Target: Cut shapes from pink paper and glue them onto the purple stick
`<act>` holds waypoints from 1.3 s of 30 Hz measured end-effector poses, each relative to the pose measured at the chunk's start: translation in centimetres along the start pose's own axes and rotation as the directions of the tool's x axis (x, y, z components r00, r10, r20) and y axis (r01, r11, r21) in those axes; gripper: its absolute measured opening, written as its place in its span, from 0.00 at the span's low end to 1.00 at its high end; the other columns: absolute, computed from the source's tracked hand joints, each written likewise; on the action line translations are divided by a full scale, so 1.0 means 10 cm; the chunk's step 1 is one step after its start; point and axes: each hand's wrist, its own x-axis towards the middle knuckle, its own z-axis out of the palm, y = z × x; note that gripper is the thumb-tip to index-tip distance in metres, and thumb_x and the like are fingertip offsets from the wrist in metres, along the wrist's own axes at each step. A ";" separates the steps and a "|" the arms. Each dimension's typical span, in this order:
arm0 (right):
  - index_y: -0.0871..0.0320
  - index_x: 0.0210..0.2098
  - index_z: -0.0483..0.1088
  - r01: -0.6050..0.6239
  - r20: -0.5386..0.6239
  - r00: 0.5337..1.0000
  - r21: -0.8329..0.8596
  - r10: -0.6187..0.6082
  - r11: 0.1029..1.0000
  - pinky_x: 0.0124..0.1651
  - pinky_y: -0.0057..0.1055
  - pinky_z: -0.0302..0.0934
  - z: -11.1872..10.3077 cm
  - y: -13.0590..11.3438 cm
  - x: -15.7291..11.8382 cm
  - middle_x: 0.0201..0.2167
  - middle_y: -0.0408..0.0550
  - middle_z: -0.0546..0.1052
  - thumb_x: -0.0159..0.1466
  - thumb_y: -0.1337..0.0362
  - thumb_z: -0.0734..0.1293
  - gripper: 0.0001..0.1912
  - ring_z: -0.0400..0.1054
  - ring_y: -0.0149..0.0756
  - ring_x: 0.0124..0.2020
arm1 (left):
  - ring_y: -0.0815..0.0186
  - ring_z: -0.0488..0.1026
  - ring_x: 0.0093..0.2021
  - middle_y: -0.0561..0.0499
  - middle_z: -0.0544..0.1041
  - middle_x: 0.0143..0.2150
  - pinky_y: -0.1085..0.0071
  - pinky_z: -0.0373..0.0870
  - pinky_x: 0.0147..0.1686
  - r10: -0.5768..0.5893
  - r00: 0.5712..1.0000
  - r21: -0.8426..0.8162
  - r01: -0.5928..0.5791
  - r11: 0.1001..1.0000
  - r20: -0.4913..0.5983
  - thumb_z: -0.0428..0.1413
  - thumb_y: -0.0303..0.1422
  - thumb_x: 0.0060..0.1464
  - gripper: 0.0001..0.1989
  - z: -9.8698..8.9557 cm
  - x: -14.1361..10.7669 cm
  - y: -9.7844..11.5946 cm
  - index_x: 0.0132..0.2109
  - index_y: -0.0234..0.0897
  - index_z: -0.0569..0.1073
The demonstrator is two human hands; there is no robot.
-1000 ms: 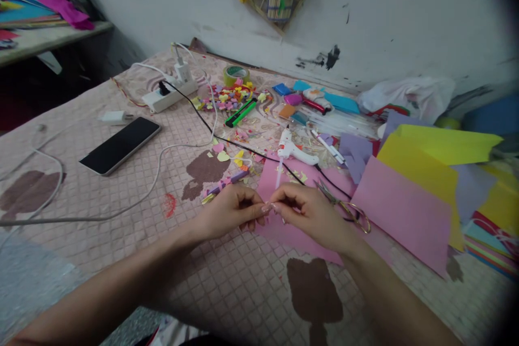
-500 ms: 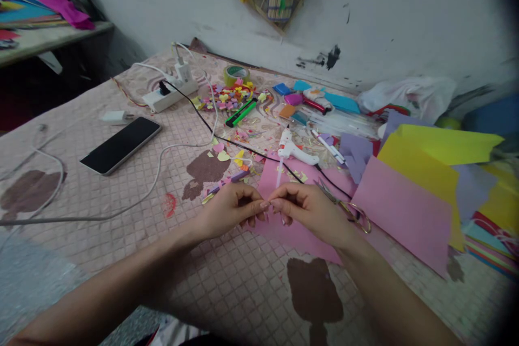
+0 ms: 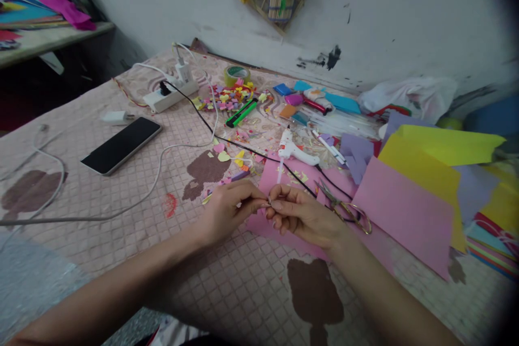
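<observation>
My left hand (image 3: pixel 237 208) and my right hand (image 3: pixel 298 213) meet fingertip to fingertip above a pink sheet (image 3: pixel 263 224). Both are closed in a pinch around something too small to make out. Just beyond them a white glue gun (image 3: pixel 298 152) lies on its side with a clear stick. Gold-handled scissors (image 3: pixel 348 210) rest right of my right hand. Small pale yellow scraps (image 3: pixel 295 174) lie on the pink sheet, and a purple strip (image 3: pixel 240 175) is beyond my left hand.
A black phone (image 3: pixel 121 146), a charger (image 3: pixel 117 117) and a power strip (image 3: pixel 170 96) with cables are at left. Small paper shapes (image 3: pixel 227 98), a green cutter (image 3: pixel 242 113) and tape (image 3: pixel 236 74) lie at the back. Pink card (image 3: pixel 405 211) and yellow card (image 3: pixel 450 143) are at right.
My right hand has shifted slightly down and turned, with its fingers more curled. My left fingertips now press closer against the right ones.
</observation>
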 end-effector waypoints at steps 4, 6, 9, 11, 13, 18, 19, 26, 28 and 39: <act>0.62 0.33 0.67 -0.019 0.015 1.000 0.031 0.018 0.999 0.25 0.17 0.69 -0.02 0.01 0.00 0.27 0.45 0.79 0.57 0.70 0.69 0.06 0.74 0.26 0.23 | 0.72 0.71 0.30 0.51 0.74 0.29 0.77 0.67 0.30 0.081 0.997 0.041 -0.081 0.996 -0.004 0.53 0.27 0.56 0.04 0.00 0.00 -0.01 0.34 0.33 0.72; 0.62 0.32 0.67 -0.026 0.019 0.999 0.038 0.026 0.999 0.24 0.17 0.69 -0.02 0.02 0.01 0.27 0.45 0.79 0.57 0.70 0.69 0.06 0.74 0.26 0.23 | 0.72 0.71 0.30 0.50 0.74 0.29 0.77 0.67 0.30 0.104 0.995 0.058 -0.104 0.993 -0.002 0.53 0.27 0.56 0.04 0.00 -0.01 -0.02 0.35 0.33 0.72; 0.62 0.32 0.67 -0.029 0.010 1.000 0.034 0.029 0.999 0.24 0.17 0.69 -0.02 0.03 0.01 0.27 0.45 0.79 0.57 0.70 0.70 0.07 0.74 0.27 0.23 | 0.71 0.71 0.30 0.50 0.74 0.30 0.76 0.67 0.30 0.130 0.992 0.083 -0.130 0.988 0.002 0.52 0.28 0.57 0.04 0.01 -0.01 -0.04 0.35 0.33 0.72; 0.62 0.32 0.67 -0.025 -0.010 1.000 0.021 0.025 0.999 0.25 0.18 0.70 -0.02 0.04 0.01 0.27 0.45 0.79 0.56 0.70 0.70 0.07 0.75 0.27 0.23 | 0.71 0.70 0.30 0.50 0.74 0.30 0.76 0.67 0.30 0.146 0.989 0.113 -0.146 0.983 0.009 0.52 0.27 0.57 0.05 0.01 -0.02 -0.04 0.35 0.33 0.71; 0.62 0.31 0.67 -0.021 -0.031 0.999 0.008 0.021 1.000 0.25 0.18 0.70 -0.01 0.04 0.01 0.26 0.45 0.79 0.56 0.70 0.70 0.06 0.75 0.27 0.23 | 0.71 0.70 0.30 0.49 0.74 0.30 0.76 0.67 0.29 0.159 0.987 0.140 -0.160 0.977 0.020 0.51 0.27 0.57 0.05 0.01 -0.02 -0.05 0.36 0.33 0.71; 0.62 0.32 0.67 -0.013 -0.022 1.000 0.016 0.014 1.000 0.26 0.16 0.69 0.02 0.02 -0.01 0.27 0.45 0.79 0.57 0.70 0.70 0.06 0.75 0.27 0.25 | 0.71 0.71 0.31 0.50 0.74 0.30 0.76 0.68 0.30 0.122 0.993 0.062 -0.122 0.991 0.003 0.52 0.27 0.57 0.03 0.02 -0.02 -0.07 0.36 0.34 0.71; 0.62 0.32 0.67 -0.009 -0.018 1.000 0.020 0.009 1.000 0.27 0.16 0.69 0.02 0.02 -0.01 0.28 0.45 0.79 0.56 0.70 0.70 0.06 0.75 0.27 0.26 | 0.71 0.71 0.31 0.50 0.74 0.30 0.76 0.68 0.30 0.113 0.994 0.043 -0.113 0.993 -0.005 0.53 0.27 0.56 0.03 0.02 -0.02 -0.07 0.36 0.34 0.71; 0.62 0.31 0.67 0.022 -0.060 0.998 -0.007 -0.022 1.000 0.26 0.17 0.69 0.02 0.03 0.00 0.27 0.45 0.79 0.55 0.69 0.71 0.08 0.75 0.27 0.24 | 0.72 0.71 0.29 0.50 0.74 0.28 0.77 0.67 0.29 0.065 0.998 0.019 -0.064 0.998 -0.012 0.52 0.27 0.57 0.04 0.03 -0.01 -0.05 0.34 0.33 0.72; 0.62 0.31 0.67 0.027 -0.072 0.997 -0.024 -0.029 0.999 0.25 0.17 0.69 0.03 0.04 0.00 0.26 0.45 0.79 0.55 0.69 0.71 0.08 0.75 0.27 0.24 | 0.72 0.71 0.29 0.50 0.74 0.29 0.76 0.66 0.29 0.056 0.998 0.020 -0.056 0.998 -0.017 0.52 0.27 0.57 0.05 0.04 -0.01 -0.05 0.34 0.33 0.72; 0.62 0.33 0.67 0.037 -0.085 0.996 -0.062 -0.042 0.997 0.27 0.17 0.69 -0.01 0.04 0.00 0.28 0.46 0.79 0.56 0.69 0.70 0.08 0.75 0.27 0.25 | 0.74 0.70 0.25 0.51 0.74 0.27 0.79 0.66 0.25 -0.196 0.980 -0.148 0.198 0.969 0.029 0.52 0.30 0.57 0.08 0.07 -0.02 -0.03 0.31 0.32 0.72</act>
